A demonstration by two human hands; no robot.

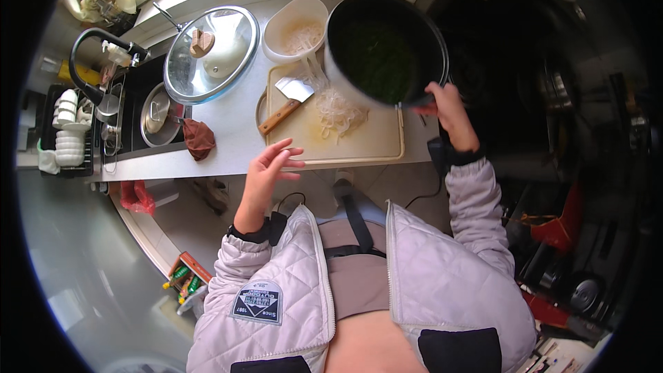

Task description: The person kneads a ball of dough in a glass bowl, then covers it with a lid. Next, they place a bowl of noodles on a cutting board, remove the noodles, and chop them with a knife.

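My right hand (449, 114) grips the near right edge of a deep pot (344, 80) with a pale outside and a dark inside; a handle there is hard to make out. Dark green contents (378, 59) lie in it. Empty, my left hand (270, 171) hovers with fingers apart at the counter's front edge. Between the hands is a cutting board (380, 147) bearing translucent noodle-like strips (337, 113) and a wooden-handled cleaver (282, 115). More strips fill a white oval bowl (272, 44) behind the board, and some trail over its rim.
A glass lid (233, 36) with a wooden knob rests on something at the left. Beyond it are a sink (135, 124) holding a metal pan, a black faucet (77, 54) and a dish rack (57, 155). A brown cloth (198, 140) lies near the counter edge (228, 166).
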